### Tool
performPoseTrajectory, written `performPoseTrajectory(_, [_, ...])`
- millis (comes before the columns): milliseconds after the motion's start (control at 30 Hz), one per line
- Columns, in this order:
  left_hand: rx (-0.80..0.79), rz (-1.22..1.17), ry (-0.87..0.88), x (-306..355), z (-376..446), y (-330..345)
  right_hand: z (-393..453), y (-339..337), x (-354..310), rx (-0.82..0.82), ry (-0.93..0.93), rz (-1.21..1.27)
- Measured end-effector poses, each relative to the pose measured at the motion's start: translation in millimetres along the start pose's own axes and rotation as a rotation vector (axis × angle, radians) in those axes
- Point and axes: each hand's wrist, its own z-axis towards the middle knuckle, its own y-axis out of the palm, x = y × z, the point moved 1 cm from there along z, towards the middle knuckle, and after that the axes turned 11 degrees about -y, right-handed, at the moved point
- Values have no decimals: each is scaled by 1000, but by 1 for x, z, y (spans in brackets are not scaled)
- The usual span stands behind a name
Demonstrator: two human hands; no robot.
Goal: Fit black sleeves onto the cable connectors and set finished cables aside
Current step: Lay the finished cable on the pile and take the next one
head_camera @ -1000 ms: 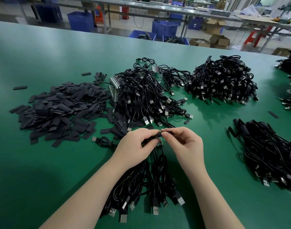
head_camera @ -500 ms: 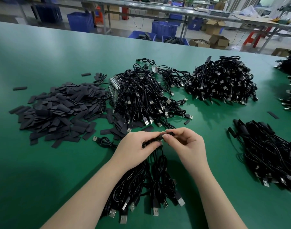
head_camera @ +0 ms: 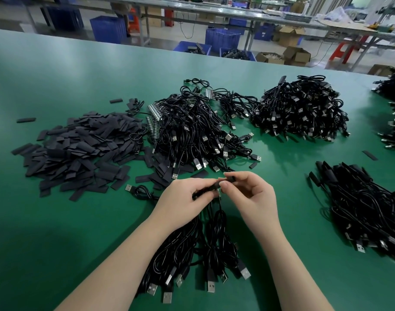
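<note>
While the left hand (head_camera: 183,198) grips a bundle of cables (head_camera: 198,250) at its connector ends, the right hand (head_camera: 251,194) pinches a black sleeve (head_camera: 229,179) at its fingertips, just beyond the left thumb. Fitting is apparently under way; next, the sleeve likely needs sliding fully home.

Evenly and brightly lit from overhead, with a soft pale sheen across the far part of the green surface (head_camera: 57,70). Broad dim shadow at lower left; short soft shadows beside the cable piles. Strong wide-angle bending toward the edges. Sharp at centre, slightly smeared at the right edge and in the distant background.
</note>
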Motion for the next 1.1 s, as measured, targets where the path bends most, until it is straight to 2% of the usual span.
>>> performPoseTrajectory(233, [13, -27, -24, -4, 0, 1, 1, 3, 2, -3, 82, 101])
performPoseTrajectory(633, [-24, 33, -34, -2, 1, -2, -3, 6, 1, 20, -81, -73])
performPoseTrajectory(933, [-31, 9, -12, -3, 0, 0, -2, 3, 2, 2, -40, -6])
performPoseTrajectory(1100, [-31, 33, 12, -2, -1, -2, 2, -1, 2, -56, 54, 91])
